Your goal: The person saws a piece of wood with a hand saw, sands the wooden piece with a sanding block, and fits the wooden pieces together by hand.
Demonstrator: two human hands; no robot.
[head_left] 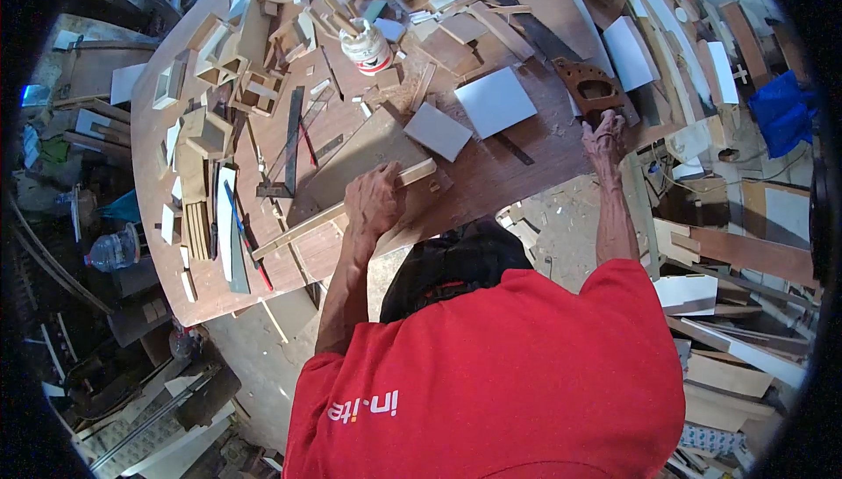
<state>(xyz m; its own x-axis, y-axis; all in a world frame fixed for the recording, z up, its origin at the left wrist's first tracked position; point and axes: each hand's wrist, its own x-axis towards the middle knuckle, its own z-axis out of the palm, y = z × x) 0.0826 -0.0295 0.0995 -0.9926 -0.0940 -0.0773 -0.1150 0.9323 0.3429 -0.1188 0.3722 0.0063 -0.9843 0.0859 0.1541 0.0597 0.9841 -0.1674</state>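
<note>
My left hand is closed over a narrow wooden strip, which lies slantwise across a flat brown board near the table's front edge. One end of the strip pokes out past the hand to the right. At the right side of the table, the fingers of my right hand curl at the lower end of the brown wooden handle of a handsaw. Its dark blade runs away toward the far left, partly among loose boards. Two white panels lie between my hands.
The brown table holds a white tub with wood pieces in it, a dark try square, pencils, and several small wooden box frames at the left. Stacked offcuts crowd the floor at right. A blue bag lies there too.
</note>
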